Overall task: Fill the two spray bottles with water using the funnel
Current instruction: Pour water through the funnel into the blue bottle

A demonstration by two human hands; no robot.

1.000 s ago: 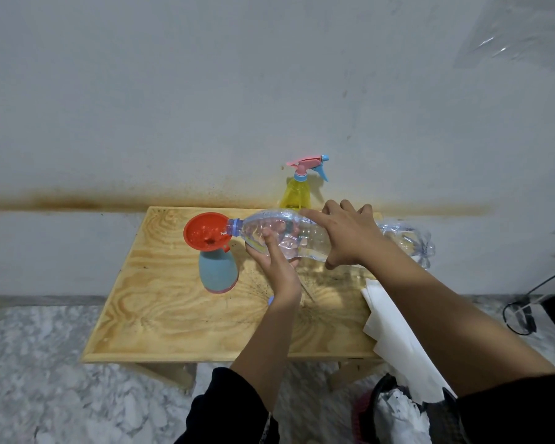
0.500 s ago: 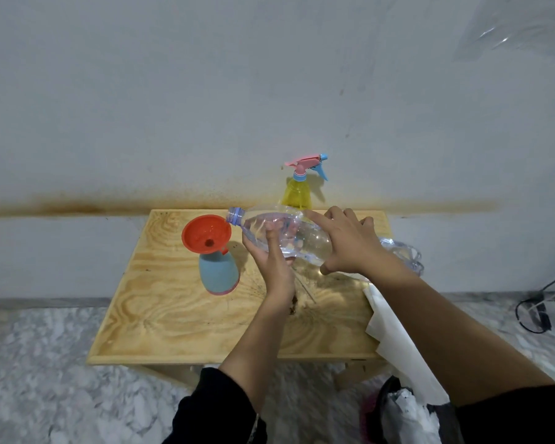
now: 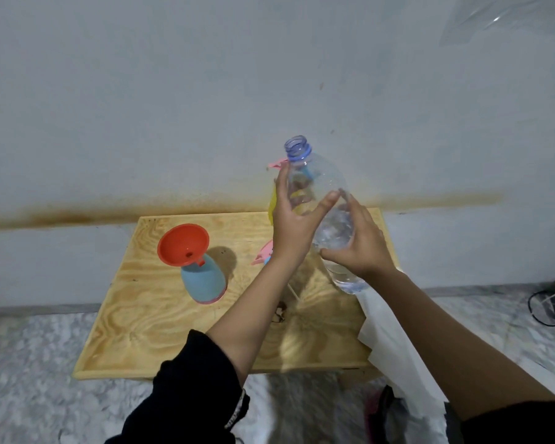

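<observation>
Left hand (image 3: 297, 219) cups the bottle (image 3: 322, 176) below its shoulder; right hand (image 3: 361, 243) wraps its middle. It is held neck-up, tilted, over the table (image 3: 148, 315), apart from the funnel (image 3: 183, 243) seated in the blue sprayer (image 3: 204, 282). The thin plastic likely dents and slips, and the water makes it bottom-heavy, so grip low and gently.

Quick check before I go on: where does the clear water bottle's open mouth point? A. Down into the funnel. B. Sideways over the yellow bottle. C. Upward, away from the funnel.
C: the left hand and right hand hold the clear water bottle roughly upright with its mouth on top, apart from the funnel seated in the blue spray bottle.
</observation>
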